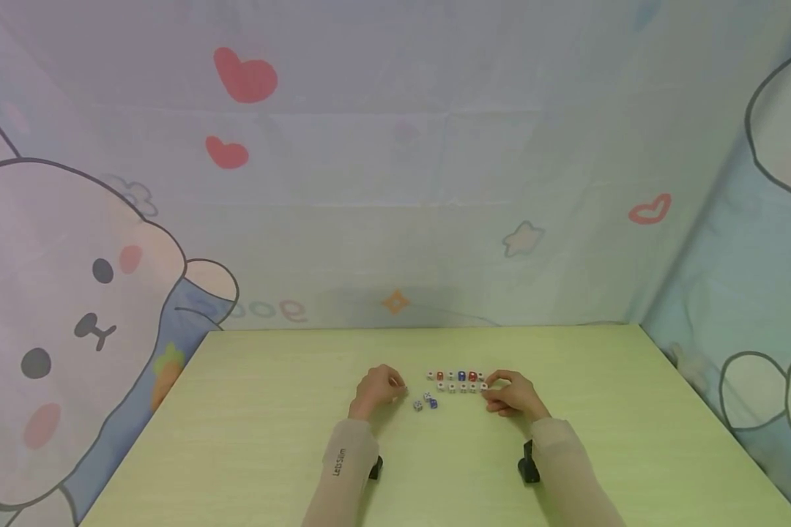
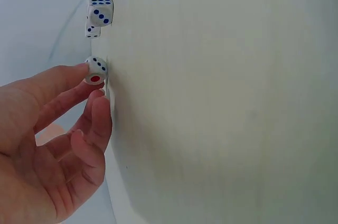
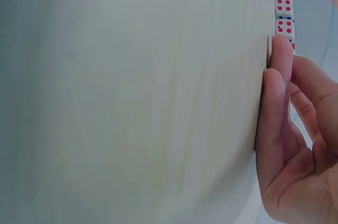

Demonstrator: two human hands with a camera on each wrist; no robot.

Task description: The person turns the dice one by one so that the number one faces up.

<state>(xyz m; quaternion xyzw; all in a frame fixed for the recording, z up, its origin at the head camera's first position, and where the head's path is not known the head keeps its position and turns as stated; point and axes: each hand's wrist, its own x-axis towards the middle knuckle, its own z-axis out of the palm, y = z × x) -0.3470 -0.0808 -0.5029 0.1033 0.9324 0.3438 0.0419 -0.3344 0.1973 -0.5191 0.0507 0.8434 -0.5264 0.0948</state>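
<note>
In the head view, my left hand point(image 1: 379, 388) is left of the dice, close over the table. Its thumb and a finger pinch a white die point(image 2: 96, 71) with blue pips and one red pip. My right hand point(image 1: 515, 395) rests at the right end of two rows of dice. Its fingertips close round the end white die point(image 1: 484, 387) of the front row, mostly hidden in the right wrist view. More white dice point(image 1: 463, 389) continue that row leftward. Behind it, the back row mixes white dice with red dice point(image 1: 472, 376) and a blue die point(image 1: 462, 375).
Between the hands, nearer the person, lie two loose white dice point(image 1: 418, 405) and a dark blue die point(image 1: 433, 403). All sit on a pale yellow-green table point(image 1: 270, 410). A patterned cloth backdrop point(image 1: 395, 183) rises behind the table's far edge.
</note>
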